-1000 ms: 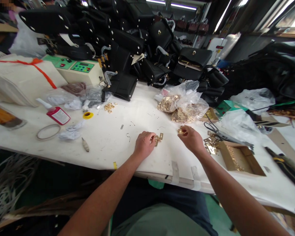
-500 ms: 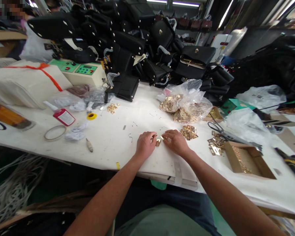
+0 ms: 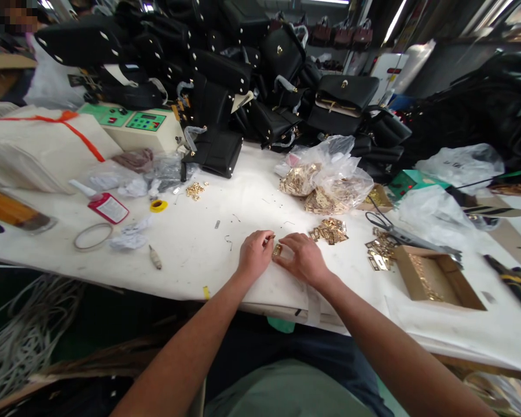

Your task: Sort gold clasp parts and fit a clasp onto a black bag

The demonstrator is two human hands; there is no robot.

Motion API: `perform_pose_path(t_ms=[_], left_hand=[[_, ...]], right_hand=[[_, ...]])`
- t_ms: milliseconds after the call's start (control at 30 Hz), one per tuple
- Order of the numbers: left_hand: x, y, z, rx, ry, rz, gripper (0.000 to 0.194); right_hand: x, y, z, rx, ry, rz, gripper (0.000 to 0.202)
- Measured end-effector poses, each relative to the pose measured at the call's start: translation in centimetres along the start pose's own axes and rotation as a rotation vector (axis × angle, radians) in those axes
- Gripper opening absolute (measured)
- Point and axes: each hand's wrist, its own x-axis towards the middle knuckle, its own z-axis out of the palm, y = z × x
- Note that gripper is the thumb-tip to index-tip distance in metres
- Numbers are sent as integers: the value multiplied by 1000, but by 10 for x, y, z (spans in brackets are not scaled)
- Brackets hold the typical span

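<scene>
Held the left hand (image 3: 255, 255) low at the middle of the white surface (image 3: 200, 249), with fingers curled and the grip pinching a small gold piece (image 3: 270, 237) at the tips. Had the right hand (image 3: 301, 258) just beside it, with thumb and forefinger parted around a gold plate (image 3: 277, 249), in the narrow gap between both hands. Could not tell, for the right grip, a real pinch from a light touch. Saw a heap of gold plates (image 3: 330, 231) just past the right hand, and behind it clear plastic bags (image 3: 336, 194) full of more. Noted farther right a second pile (image 3: 380, 255) of metal plates, next to an open cardboard box (image 3: 438, 278) with small gold parts along one inner side. Found well off to the left a red bottle (image 3: 108, 207) lying down, a yellow roll (image 3: 158, 205) and a thin ring (image 3: 93, 236), with a scatter of gold bits (image 3: 195, 190) near the roll. Saw black bags (image 3: 212, 150) stacked high along the far side, beside a cream machine (image 3: 151, 133) with a green panel.
</scene>
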Motion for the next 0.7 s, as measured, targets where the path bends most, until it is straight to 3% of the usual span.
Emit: perform_pose_path(t_ms=[133, 300, 567, 700], left_hand=[[0, 1, -1, -13, 13, -8, 15], [0, 1, -1, -18, -8, -14, 15], [2, 1, 0, -17, -24, 11, 14], [0, 1, 0, -12, -41, 29, 14]], right_hand=[[1, -12, 12, -45, -42, 54, 25], [-2, 1, 5, 186, 23, 49, 29], [-4, 14, 3, 897, 56, 488, 48], [-3, 21, -6, 965, 53, 520, 54]])
